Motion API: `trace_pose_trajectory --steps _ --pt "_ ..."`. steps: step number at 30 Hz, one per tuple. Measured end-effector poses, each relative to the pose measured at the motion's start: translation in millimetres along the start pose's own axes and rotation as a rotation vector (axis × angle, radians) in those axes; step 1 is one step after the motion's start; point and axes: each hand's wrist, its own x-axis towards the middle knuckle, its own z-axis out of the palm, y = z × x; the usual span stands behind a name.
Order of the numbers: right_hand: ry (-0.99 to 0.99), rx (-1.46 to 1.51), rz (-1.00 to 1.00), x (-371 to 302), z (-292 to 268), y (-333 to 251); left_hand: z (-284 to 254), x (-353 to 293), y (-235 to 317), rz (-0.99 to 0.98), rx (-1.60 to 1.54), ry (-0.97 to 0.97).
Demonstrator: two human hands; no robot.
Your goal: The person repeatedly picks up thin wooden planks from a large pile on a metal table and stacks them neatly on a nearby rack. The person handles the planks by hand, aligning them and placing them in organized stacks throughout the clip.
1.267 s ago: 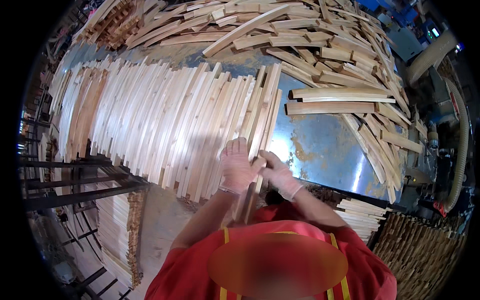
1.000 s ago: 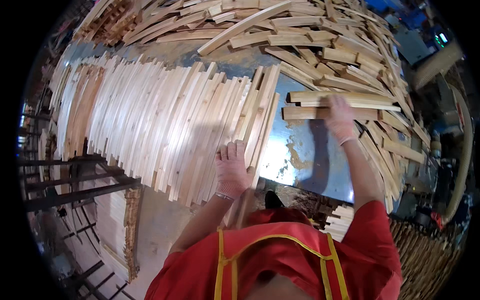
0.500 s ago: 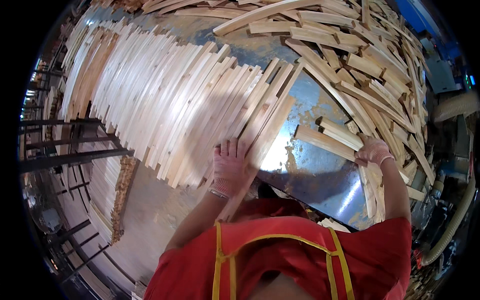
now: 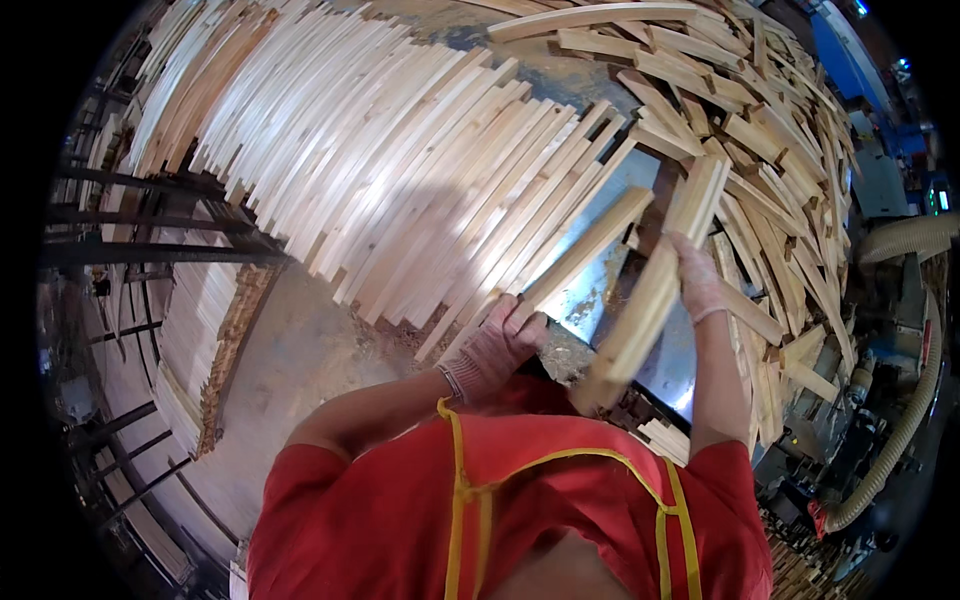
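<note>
My right hand, in a pale pinkish glove, is closed round a wooden strip. That strip is tilted over the metal tabletop, its near end blurred close to my body. My left hand, gloved alike, curls its fingers at the near end of another wooden strip, which slants away to the right. Left of this one, many pale strips lie side by side in a broad slanting row. A loose strip lies just right of my right wrist.
A jumbled heap of wooden pieces covers the table's right side. Dark metal bars jut in at the left, near a stack of boards. A ribbed hose and machinery stand at the far right.
My right hand has lifted a strip from beside the heap and swung it leftward, toward my body. My left hand has shifted from flat on the row to the near end of a strip.
</note>
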Motion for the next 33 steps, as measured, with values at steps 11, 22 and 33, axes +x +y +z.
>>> trace_pose_trajectory --steps 11,22,33 --pt "-0.140 -0.207 -0.178 -37.9 129.6 25.8 -60.9 -88.5 -2.3 -0.424 -0.358 0.034" --pt "0.062 -0.465 -0.039 -118.9 112.5 -13.0 -45.0 21.3 17.9 -0.303 -0.287 0.084" --pt "-0.240 -0.030 -0.153 -56.9 19.7 40.4 -33.8 -6.5 13.7 -0.334 -0.252 0.022"
